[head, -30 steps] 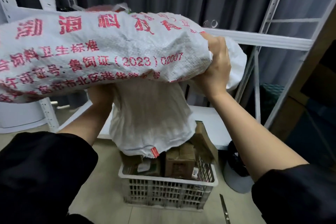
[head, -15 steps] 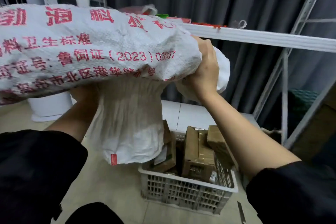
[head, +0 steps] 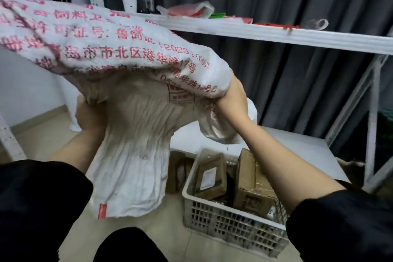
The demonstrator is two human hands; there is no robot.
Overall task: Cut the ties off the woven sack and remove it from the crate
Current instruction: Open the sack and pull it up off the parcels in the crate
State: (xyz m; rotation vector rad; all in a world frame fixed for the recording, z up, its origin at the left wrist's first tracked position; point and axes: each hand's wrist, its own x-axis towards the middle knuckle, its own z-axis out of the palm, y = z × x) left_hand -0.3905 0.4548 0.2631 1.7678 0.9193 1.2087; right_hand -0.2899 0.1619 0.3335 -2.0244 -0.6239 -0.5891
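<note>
The white woven sack (head: 102,49) with red printed characters hangs in the air at chest height, to the left of the crate. Its open end (head: 131,176) droops down toward the floor. My left hand (head: 90,117) grips the bunched fabric from below on the left. My right hand (head: 231,95) clutches the sack's right edge in a fist. The white plastic crate (head: 229,225) stands on the floor at lower right, holding several cardboard boxes (head: 248,185). No ties are visible.
A white metal shelf (head: 276,34) runs across behind the sack, with plastic bags and small items on it. Its upright post (head: 370,134) stands at right. Dark curtains hang behind. Another box (head: 177,168) sits on the floor left of the crate.
The sack has swung left and clear of the crate, its open end now hanging over the floor. Both hands moved left and slightly down with it, and the view shifted.
</note>
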